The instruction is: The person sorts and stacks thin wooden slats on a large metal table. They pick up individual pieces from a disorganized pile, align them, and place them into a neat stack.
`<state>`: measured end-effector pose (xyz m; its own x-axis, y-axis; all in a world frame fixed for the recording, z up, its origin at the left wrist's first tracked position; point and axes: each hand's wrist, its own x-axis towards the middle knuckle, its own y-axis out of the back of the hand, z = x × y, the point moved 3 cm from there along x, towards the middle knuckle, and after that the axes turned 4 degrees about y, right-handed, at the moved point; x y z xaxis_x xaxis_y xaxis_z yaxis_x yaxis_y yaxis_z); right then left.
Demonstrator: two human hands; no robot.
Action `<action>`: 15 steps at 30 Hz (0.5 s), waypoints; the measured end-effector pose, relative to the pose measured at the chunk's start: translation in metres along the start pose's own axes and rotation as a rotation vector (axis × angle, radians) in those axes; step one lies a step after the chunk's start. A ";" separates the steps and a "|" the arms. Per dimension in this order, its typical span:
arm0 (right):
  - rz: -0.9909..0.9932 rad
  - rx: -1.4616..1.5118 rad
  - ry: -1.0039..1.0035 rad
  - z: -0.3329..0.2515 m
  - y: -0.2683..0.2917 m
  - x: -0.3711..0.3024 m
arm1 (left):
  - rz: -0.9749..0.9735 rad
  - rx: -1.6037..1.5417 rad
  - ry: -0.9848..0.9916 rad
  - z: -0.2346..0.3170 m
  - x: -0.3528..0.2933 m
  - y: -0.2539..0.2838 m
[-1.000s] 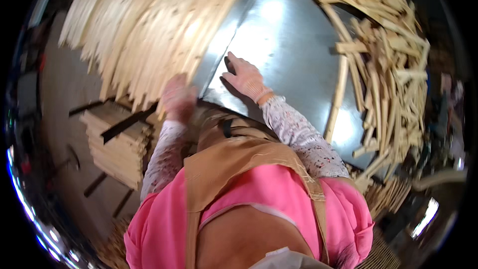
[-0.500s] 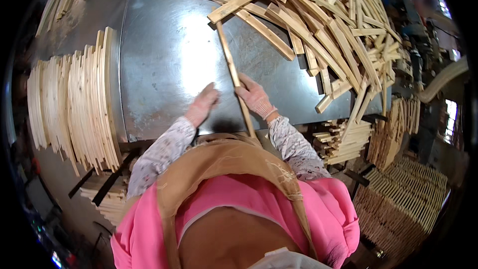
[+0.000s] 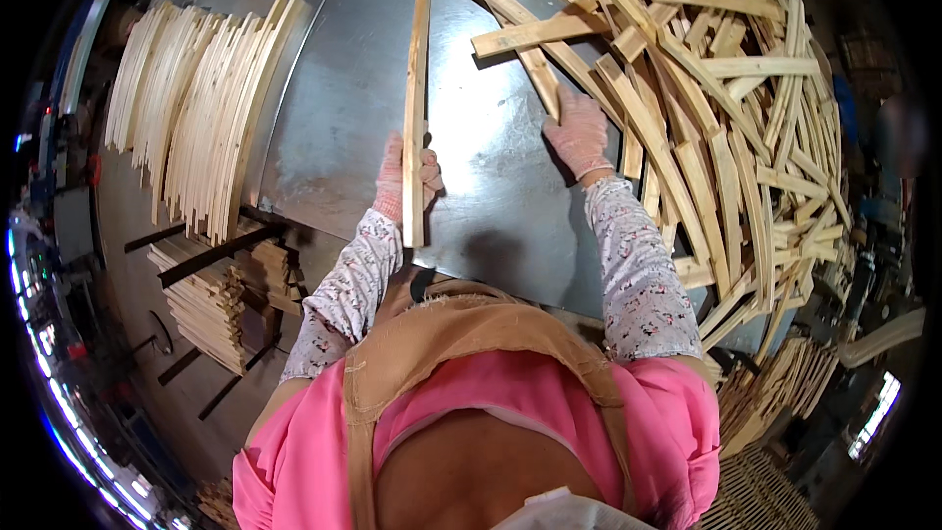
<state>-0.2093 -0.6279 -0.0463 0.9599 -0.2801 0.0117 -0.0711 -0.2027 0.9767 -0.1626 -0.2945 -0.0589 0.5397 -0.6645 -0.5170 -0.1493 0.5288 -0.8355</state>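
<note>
My left hand point(image 3: 390, 177), in a pale pink glove, is closed around the lower part of a long wooden strip point(image 3: 416, 69). That strip stands out over the metal table, running away from me, with its near end by my apron. To the right, my gloved right hand point(image 3: 579, 135) has its fingers closed at the near end of another wooden strip point(image 3: 539, 79), which lies at the left edge of a jumbled pile of strips point(image 3: 721, 147). Part of this strip's far side is crossed by other pieces.
A neat row of wooden strips point(image 3: 211, 118) stands along the table's left side. Below it are stacked boards point(image 3: 201, 304) on dark metal bars point(image 3: 218, 255). The metal table point(image 3: 343, 108) lies under my hands. More stacked wood point(image 3: 780, 388) sits at the lower right.
The right hand has let go of the first strip and moved right to the pile. My left hand, empty before, now holds a strip upright in view. The whole view has shifted.
</note>
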 end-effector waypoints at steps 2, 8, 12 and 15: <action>0.113 -0.077 0.082 0.019 0.004 0.015 | -0.031 -0.003 -0.001 0.008 -0.011 0.008; 0.236 -0.194 -0.103 0.011 0.018 0.070 | -0.034 -0.046 0.032 0.025 -0.038 0.018; -0.204 -0.005 -0.336 0.037 0.015 0.098 | -0.109 -0.087 0.101 0.046 -0.058 0.020; -0.023 -0.020 -0.115 0.002 -0.001 0.068 | 0.079 -0.028 0.009 0.064 -0.072 0.040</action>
<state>-0.1442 -0.6487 -0.0466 0.9238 -0.3814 -0.0339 -0.0433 -0.1918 0.9805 -0.1539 -0.1916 -0.0434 0.5176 -0.6264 -0.5829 -0.2143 0.5646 -0.7970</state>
